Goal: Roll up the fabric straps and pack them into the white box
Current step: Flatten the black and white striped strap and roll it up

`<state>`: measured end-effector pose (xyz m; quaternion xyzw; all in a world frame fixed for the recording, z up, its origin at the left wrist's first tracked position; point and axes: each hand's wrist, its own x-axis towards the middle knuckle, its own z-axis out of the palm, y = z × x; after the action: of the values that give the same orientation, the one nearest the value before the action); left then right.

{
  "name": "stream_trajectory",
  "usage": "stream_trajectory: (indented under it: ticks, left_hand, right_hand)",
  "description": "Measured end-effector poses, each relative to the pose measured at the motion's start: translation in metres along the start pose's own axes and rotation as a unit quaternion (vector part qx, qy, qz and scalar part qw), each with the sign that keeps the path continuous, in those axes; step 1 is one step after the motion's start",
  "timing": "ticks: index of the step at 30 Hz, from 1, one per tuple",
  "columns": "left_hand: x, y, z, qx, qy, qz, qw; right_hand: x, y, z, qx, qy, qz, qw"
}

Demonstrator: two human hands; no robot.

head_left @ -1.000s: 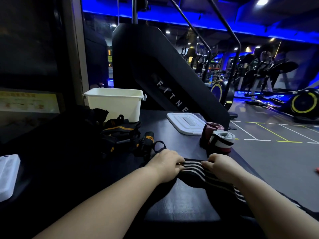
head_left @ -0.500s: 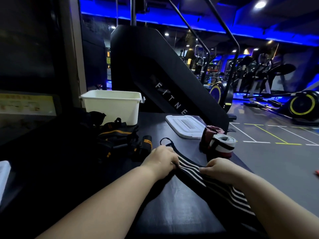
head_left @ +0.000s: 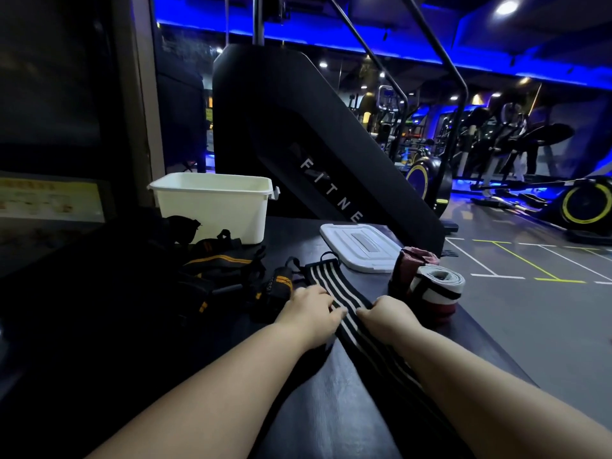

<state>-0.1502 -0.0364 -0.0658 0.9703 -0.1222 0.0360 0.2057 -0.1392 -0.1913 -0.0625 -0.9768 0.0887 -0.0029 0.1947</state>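
A black strap with white stripes point(head_left: 334, 286) lies stretched flat on the dark table point(head_left: 331, 409), its looped end pointing away from me. My left hand point(head_left: 311, 313) rests on its left edge with fingers laid over the stripes. My right hand point(head_left: 385, 314) pinches the strap's right edge with curled fingers. The open white box point(head_left: 215, 207) stands at the back left. Two rolled straps, one white and red point(head_left: 437, 289) and one dark red point(head_left: 414, 260), stand to the right. A heap of black and orange straps point(head_left: 225, 270) lies left of my hands.
The white lid point(head_left: 361, 245) lies flat beyond the striped strap. A large black fitness machine point(head_left: 314, 144) rises behind the table. The table's right edge drops to the gym floor point(head_left: 530, 309). Exercise bikes stand far right.
The striped strap has been spread out farther away from me, and more of its length now lies flat ahead of my hands. Both hands slid back along it toward me.
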Motion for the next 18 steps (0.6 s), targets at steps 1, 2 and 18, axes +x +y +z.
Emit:
stream_trajectory:
  ticks: [1, 2, 18]
  left_hand:
    - [-0.001, -0.001, 0.002, 0.021, -0.011, 0.001, 1.0]
    - [-0.002, -0.002, 0.003, 0.037, -0.019, -0.001, 0.999]
    - [0.005, -0.023, 0.007, -0.078, 0.067, 0.002, 0.995]
  right_hand:
    - [0.002, -0.005, 0.002, 0.006, 0.0, 0.003, 1.0]
    - [0.002, -0.008, 0.002, 0.007, -0.01, 0.005, 1.0]
    - [0.004, 0.0, -0.018, -0.004, -0.088, -0.074, 0.993]
